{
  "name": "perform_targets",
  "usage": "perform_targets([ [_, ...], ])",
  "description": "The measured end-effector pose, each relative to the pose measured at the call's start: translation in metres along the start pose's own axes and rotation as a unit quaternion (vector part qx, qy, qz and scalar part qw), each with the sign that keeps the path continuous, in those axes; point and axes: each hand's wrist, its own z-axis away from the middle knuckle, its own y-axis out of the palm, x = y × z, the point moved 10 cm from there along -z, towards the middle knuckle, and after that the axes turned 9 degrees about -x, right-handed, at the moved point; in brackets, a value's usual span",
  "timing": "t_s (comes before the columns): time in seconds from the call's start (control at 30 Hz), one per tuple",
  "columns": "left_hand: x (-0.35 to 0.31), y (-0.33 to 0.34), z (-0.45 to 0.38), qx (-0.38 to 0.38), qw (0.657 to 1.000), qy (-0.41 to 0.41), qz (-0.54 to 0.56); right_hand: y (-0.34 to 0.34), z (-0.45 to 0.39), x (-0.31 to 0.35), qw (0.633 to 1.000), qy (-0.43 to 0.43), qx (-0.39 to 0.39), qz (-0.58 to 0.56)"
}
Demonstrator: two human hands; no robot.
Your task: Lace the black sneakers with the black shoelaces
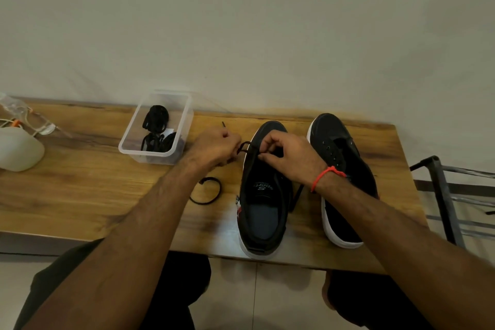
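Black sneakers with white soles, two of them, stand side by side on our wooden surface [80, 195], toes pointing to the wall: the left sneaker [263, 195] right before us, the right sneaker [345, 169] just beside it. We count one black shoelace [247, 148] in work, running across the front eyelets of the left sneaker; its tip pokes up beyond our left knuckles, and another stretch of it hangs down between the two shoes.

Our left hand [217, 149] is curled, fingers pinching the lace just left of the shoe's toe end. Our right hand [288, 154], with a red thread band [325, 175] on the wrist, sits over the same shoe's tongue, thumb and forefinger pinching the lace at the eyelets. Both forearms reach in from below.

One clear rectangular plastic box [156, 128] stands near the left hand, holding a few bundled black laces [158, 126]; we cannot count them surely. One small black elastic loop [207, 191] lies on the wood beside the left sneaker. At the far left rest one rounded white object [20, 150] and some crumpled clear plastic [24, 115].
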Motion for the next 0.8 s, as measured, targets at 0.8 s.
perform_targets([
  [0.8, 0.014, -0.019, -0.002, 0.009, 0.982, -0.012, -0.188, -0.004, 0.0, 0.001, 1.0, 0.001, -0.001, 0.008],
])
